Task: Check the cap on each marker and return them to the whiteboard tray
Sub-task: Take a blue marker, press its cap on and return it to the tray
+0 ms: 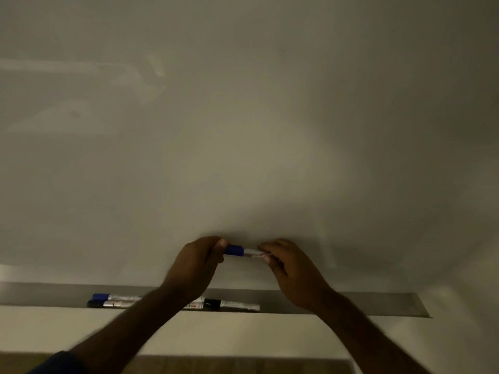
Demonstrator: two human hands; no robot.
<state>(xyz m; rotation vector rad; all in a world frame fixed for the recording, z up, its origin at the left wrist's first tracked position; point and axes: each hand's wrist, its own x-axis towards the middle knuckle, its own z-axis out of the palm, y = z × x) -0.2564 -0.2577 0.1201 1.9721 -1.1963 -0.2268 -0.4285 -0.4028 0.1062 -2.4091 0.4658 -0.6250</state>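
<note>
I hold a white marker with a blue cap (237, 251) level in front of the whiteboard, above the tray. My left hand (198, 261) grips the capped end, with the thumb on the blue cap. My right hand (286, 261) is closed on the white barrel at the other end. The cap sits on the marker. In the grey metal tray (378, 303) below lie a blue-capped marker (116, 296), a black-capped marker (108, 303) just in front of it, and another black-capped marker (232, 305) further right. My left forearm hides part of them.
The blank whiteboard (243, 117) fills most of the view. Below the tray runs a pale ledge (243, 336), and under it a strip of wooden floor (229, 367).
</note>
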